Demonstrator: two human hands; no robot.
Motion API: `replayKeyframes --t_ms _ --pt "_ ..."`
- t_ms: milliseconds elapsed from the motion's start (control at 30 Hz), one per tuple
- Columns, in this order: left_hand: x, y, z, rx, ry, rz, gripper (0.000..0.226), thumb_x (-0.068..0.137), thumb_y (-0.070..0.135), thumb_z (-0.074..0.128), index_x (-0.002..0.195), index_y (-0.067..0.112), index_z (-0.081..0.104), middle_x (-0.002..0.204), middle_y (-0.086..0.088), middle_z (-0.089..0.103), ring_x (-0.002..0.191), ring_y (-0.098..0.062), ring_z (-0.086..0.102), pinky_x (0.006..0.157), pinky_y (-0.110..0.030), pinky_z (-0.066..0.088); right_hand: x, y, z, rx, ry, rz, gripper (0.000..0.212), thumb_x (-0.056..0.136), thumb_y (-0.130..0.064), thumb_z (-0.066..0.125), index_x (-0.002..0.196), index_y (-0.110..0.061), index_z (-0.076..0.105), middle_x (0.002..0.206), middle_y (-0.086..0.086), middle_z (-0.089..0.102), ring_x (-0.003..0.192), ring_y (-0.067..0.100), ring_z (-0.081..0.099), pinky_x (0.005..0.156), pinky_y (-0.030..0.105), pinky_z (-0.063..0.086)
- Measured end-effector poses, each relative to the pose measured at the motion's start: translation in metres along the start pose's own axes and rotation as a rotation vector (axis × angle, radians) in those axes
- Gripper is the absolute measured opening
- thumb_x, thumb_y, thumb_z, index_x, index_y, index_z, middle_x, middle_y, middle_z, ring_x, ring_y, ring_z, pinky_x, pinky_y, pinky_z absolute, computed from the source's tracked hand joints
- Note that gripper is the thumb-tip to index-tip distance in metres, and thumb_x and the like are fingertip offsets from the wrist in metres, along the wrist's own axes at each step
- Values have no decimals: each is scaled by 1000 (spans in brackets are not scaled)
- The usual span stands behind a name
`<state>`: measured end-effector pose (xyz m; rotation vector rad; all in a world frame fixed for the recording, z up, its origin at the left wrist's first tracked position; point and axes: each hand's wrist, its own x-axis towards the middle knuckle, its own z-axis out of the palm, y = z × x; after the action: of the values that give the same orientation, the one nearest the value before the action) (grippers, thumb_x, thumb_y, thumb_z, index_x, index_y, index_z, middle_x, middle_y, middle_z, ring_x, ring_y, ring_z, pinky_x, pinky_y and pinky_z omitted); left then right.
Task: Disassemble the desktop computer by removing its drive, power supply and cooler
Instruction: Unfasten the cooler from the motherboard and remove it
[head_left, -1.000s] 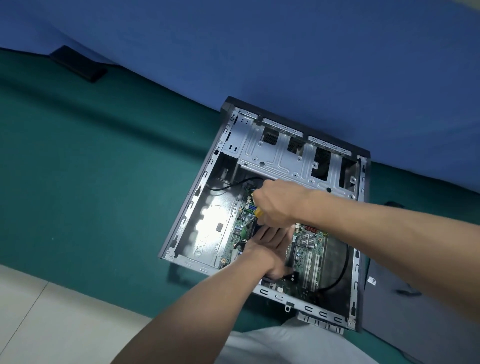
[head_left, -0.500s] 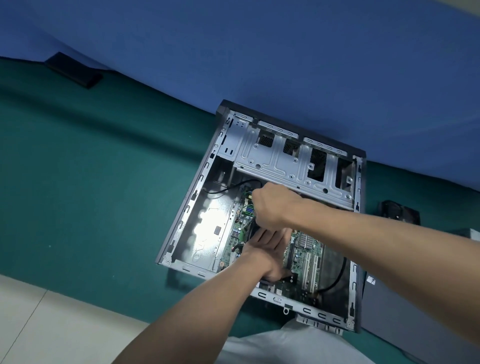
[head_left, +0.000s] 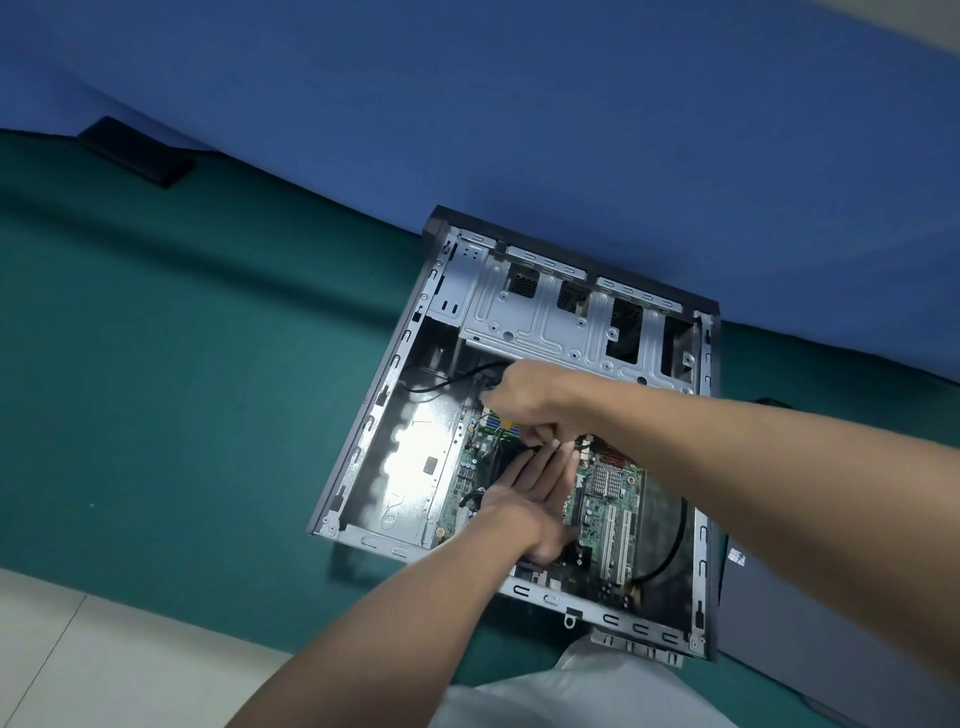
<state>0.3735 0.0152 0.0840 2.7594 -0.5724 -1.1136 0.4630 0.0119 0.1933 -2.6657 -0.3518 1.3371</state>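
Only the yellow handle has vanished inside your clenched right hand (head_left: 530, 400), its hold untellable, while your flat left hand (head_left: 535, 491) stays pressed on the black cooler (head_left: 501, 460), apparently still mounted in the middle of the open grey metal computer case (head_left: 410, 467).

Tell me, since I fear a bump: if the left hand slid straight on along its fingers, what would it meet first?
Probably the right hand, curled just beyond the left hand's fingers. Depth is unclear, so it might pass underneath.
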Motion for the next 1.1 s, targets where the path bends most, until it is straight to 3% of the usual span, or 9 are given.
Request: replayKeyframes --t_ms 67,267,433,567,633,733,833,967,1100 --pt "0 0 1 16 11 7 75 102 53 10 142 9 -37 143 -7 -48 132 -21 -44 111 -38 -24 0 0 -4 -86 -12 19 31 98 -14 39 81 3 58 64 11 50 52 20 45 42 24 32" --pt "2 1 3 -24 20 -6 77 103 51 16 141 13 -39 138 -1 -52 129 -17 -45 111 -38 -24 -6 2 1 -571 106 -246 30 98 -13 40 68 -10 44 66 4 47 56 16 46 44 24 32" --pt "4 0 4 -21 6 -37 76 102 54 15 144 15 -36 149 3 -41 138 -18 -37 104 -37 -26 -7 0 4 -731 179 -520 41 98 -8 36 58 -8 29 54 6 39 53 22 50 49 32 47" --pt "3 2 6 -17 55 -17 76 103 51 15 145 11 -33 149 -2 -43 134 -16 -41 110 -36 -24 -3 2 2 -438 112 -340 40 93 -13 58 57 -12 41 54 3 44 46 16 44 41 22 32" --pt "5 1 8 19 86 -30 75 104 50 19 151 7 -19 158 -8 -29 143 -22 -29 115 -38 -19 -2 4 -4 -233 -16 -88 42 99 -31 51 65 -6 52 58 4 52 48 16 47 44 23 36" --pt "1 -1 8 1 56 -12 75 103 48 19 150 7 -22 156 -9 -31 143 -24 -30 113 -40 -20 -1 4 -8 -103 -226 170 34 104 -19 35 91 3 57 79 16 49 57 22 42 55 31 40" --pt "0 1 10 -106 149 1 75 103 39 32 153 8 -15 162 -8 -18 148 -25 -15 118 -42 -10 1 1 -3 -339 -92 1 20 99 -14 41 87 -5 54 75 8 50 60 17 45 59 26 40" --pt "5 1 7 38 42 -49 75 102 52 14 149 9 -26 156 -6 -33 139 -22 -35 106 -39 -24 -6 2 4 -743 104 -262 33 96 -15 41 64 -11 42 63 3 45 53 15 41 42 25 29" --pt "3 -1 2 3 -40 -42 71 102 54 11 154 12 -14 160 -4 -23 145 -25 -26 113 -40 -18 -8 5 15 -962 307 -500 40 100 -15 34 60 -11 31 57 4 36 65 23 46 47 31 31"
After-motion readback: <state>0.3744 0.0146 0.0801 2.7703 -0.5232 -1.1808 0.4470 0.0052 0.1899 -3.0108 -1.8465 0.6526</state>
